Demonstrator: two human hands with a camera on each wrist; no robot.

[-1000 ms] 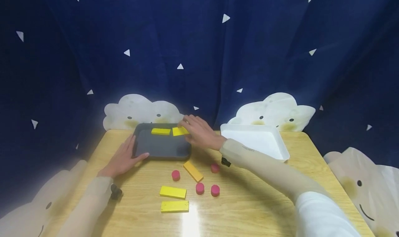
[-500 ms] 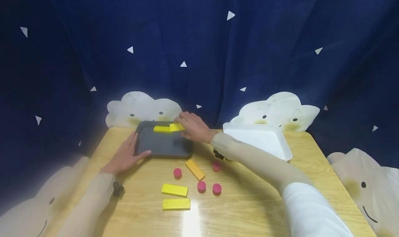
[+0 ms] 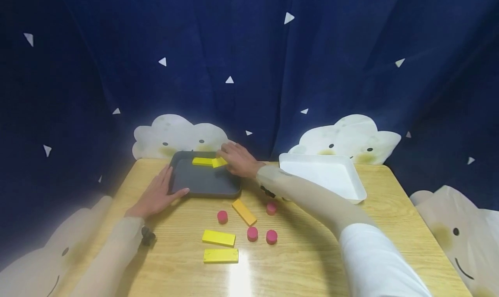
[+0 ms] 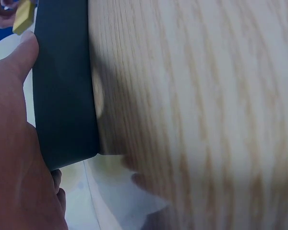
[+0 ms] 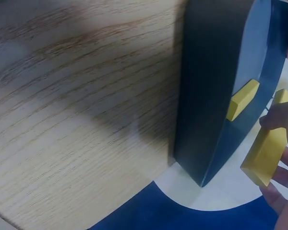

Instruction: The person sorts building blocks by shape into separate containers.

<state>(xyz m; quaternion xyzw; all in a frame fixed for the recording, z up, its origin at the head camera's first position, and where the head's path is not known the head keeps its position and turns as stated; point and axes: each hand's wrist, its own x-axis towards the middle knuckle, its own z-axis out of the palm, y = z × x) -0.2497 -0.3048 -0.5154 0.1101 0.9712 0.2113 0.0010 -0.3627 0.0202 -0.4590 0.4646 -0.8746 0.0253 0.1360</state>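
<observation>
I'm seeing a dark grey tray (image 3: 202,185) with two yellow blocks (image 3: 202,161), on a light wood-grain table (image 3: 312,249). Loose yellow blocks (image 3: 218,238), pink discs (image 3: 222,217), white tray (image 3: 323,175). Navy curtain (image 3: 249,63), white triangles, cream clouds.

wooden table (image 3: 312,262) | dark tray (image 3: 202,185) | white tray (image 3: 323,175) | yellow blocks (image 3: 218,238) | pink discs (image 3: 252,233)
</observation>
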